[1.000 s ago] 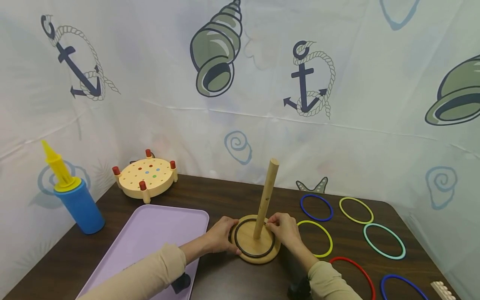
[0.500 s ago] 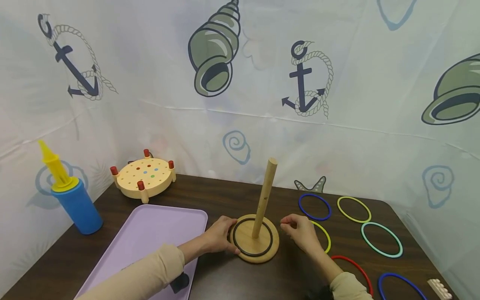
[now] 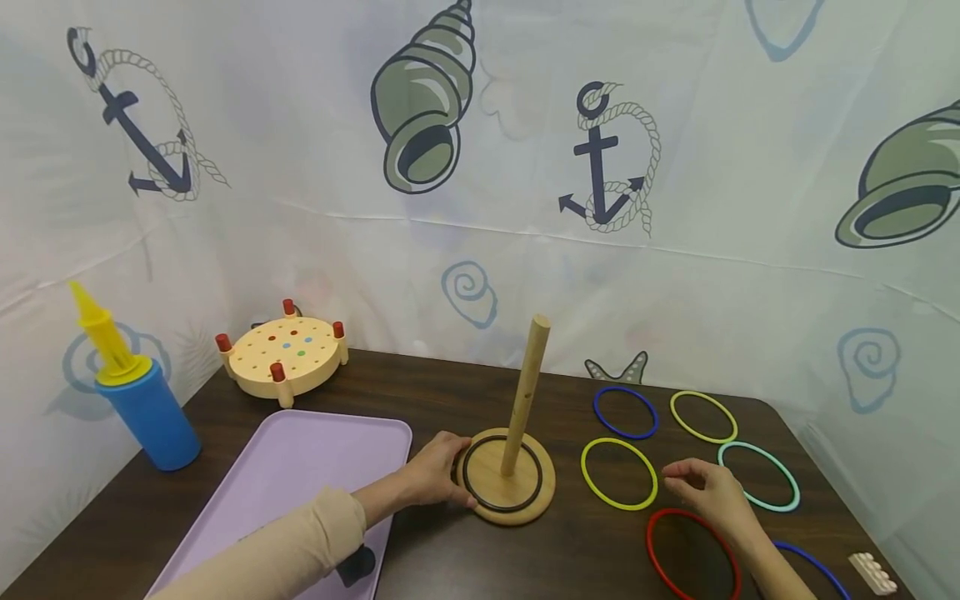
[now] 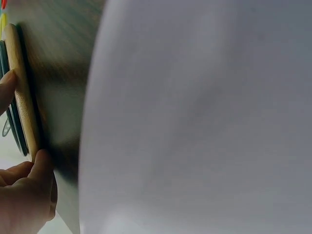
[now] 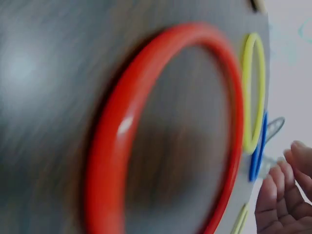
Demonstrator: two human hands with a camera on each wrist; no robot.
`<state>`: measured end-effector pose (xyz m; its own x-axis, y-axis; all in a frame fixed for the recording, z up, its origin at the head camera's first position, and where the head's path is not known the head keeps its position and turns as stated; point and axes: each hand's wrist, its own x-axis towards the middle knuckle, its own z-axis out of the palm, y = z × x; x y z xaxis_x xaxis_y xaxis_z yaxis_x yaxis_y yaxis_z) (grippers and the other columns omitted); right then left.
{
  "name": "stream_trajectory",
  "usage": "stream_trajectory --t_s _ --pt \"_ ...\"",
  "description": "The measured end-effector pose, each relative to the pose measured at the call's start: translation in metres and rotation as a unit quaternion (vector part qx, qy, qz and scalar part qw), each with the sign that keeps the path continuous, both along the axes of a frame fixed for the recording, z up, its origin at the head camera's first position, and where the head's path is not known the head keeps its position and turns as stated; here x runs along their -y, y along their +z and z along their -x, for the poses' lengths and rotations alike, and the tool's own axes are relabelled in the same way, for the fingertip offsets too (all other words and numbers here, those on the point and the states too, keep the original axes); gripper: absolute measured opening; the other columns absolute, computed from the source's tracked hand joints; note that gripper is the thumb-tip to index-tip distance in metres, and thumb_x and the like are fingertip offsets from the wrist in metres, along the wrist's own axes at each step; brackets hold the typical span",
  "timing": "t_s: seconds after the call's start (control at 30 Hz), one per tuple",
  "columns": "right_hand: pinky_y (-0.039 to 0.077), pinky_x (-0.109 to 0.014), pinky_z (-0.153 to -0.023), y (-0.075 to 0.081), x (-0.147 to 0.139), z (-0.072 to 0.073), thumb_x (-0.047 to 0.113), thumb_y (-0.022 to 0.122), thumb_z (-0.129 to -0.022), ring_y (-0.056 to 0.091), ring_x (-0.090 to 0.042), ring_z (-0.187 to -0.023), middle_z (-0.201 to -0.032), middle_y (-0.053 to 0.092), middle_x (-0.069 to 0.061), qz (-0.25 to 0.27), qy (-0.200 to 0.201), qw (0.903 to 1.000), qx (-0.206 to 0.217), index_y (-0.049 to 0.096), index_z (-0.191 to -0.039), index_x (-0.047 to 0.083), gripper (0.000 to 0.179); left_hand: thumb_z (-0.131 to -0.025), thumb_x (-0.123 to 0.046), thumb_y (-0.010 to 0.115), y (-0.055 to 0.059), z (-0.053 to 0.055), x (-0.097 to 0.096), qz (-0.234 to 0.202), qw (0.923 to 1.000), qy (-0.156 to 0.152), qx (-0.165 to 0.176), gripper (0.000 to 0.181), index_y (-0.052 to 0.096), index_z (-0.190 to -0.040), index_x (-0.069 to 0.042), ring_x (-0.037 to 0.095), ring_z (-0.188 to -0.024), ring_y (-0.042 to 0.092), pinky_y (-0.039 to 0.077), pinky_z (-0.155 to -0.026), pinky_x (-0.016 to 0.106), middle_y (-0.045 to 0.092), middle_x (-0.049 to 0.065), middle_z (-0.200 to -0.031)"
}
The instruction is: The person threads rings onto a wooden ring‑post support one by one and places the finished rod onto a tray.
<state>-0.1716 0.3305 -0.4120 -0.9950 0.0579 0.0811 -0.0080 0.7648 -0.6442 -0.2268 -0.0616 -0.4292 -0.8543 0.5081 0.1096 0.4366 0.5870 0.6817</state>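
Observation:
A wooden ring-toss stand [image 3: 486, 479], with a round base and an upright peg [image 3: 525, 383], stands mid-table. Around the peg's foot a black ring [image 3: 541, 477] lies flat on the base. My left hand [image 3: 435, 473] grips the base's left edge; the left wrist view shows thumb and fingers [image 4: 41, 170] at its rim. Off to the right, my right hand [image 3: 708, 492] is in the air with loosely bent fingers and holds nothing. Nearest to it are a yellow ring [image 3: 615, 441] and a red ring [image 3: 649, 542], the latter large in the right wrist view.
More rings lie at right: blue [image 3: 596, 408], yellow [image 3: 697, 394], aqua [image 3: 797, 492] and another blue [image 3: 825, 569]. A lilac tray [image 3: 322, 450] is left of the stand. Behind it are a round pegged board [image 3: 285, 354] and a blue and yellow pump [image 3: 153, 421].
My right hand has left the black ring on the base and moved right, over toward the coloured rings. The left hand has stayed at the base's edge.

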Motion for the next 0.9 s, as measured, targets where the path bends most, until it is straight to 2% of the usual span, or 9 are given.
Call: stream_trajectory --t_s 0.1,0.2,0.47,0.63,0.9 --pt "0.049 -0.023 -0.063 -0.003 -0.013 -0.004 0.014 0.070 -0.083 0.063 -0.014 -0.078 -0.093 0.070 -0.006 -0.038 0.016 0.9989 0.023 0.068 -0.099 0.003 0.019 -0.058 -0.020 0.088 0.001 0.000 0.000 0.013 0.9999 0.002 -0.002 0.085 0.049 -0.126 0.013 0.036 -0.115 0.048 0.038 -0.099 0.049 0.049 0.025 -0.122" --pt "0.049 -0.022 -0.064 -0.007 -0.021 -0.006 0.013 0.072 -0.080 0.064 -0.013 -0.078 -0.091 0.070 -0.005 -0.051 0.034 0.9977 0.031 0.068 -0.095 0.005 0.018 -0.059 -0.019 0.088 0.000 0.001 0.001 0.016 0.9999 0.000 -0.001 0.084 0.048 -0.126 0.013 0.035 -0.115 0.048 0.038 -0.098 0.049 0.049 0.024 -0.122" --pt "0.048 -0.021 -0.061 -0.016 -0.030 -0.005 0.007 0.072 -0.077 0.056 0.002 -0.068 -0.082 0.066 -0.003 -0.048 0.101 0.9936 0.013 0.067 -0.087 0.003 0.012 -0.059 -0.018 0.088 0.002 -0.003 0.002 0.006 1.0000 -0.005 -0.001 0.084 0.048 -0.125 0.014 0.035 -0.114 0.048 0.038 -0.098 0.050 0.049 0.025 -0.121" --pt "0.045 -0.021 -0.059 -0.016 -0.030 -0.004 0.008 0.073 -0.077 0.053 0.002 -0.066 -0.078 0.064 0.000 -0.058 0.114 0.9917 0.017 0.066 -0.084 0.006 0.010 -0.059 -0.018 0.088 0.002 -0.003 0.001 0.007 0.9999 -0.006 -0.003 0.084 0.048 -0.125 0.014 0.035 -0.114 0.048 0.038 -0.098 0.050 0.049 0.025 -0.122" --pt "0.045 -0.021 -0.058 -0.018 -0.030 -0.003 0.008 0.073 -0.077 0.051 0.003 -0.066 -0.075 0.063 0.004 -0.061 0.154 0.9861 0.013 0.064 -0.081 0.008 0.009 -0.059 -0.018 0.087 0.001 -0.003 0.001 0.004 1.0000 -0.007 -0.003 0.083 0.048 -0.125 0.015 0.036 -0.112 0.049 0.038 -0.097 0.050 0.049 0.026 -0.120"
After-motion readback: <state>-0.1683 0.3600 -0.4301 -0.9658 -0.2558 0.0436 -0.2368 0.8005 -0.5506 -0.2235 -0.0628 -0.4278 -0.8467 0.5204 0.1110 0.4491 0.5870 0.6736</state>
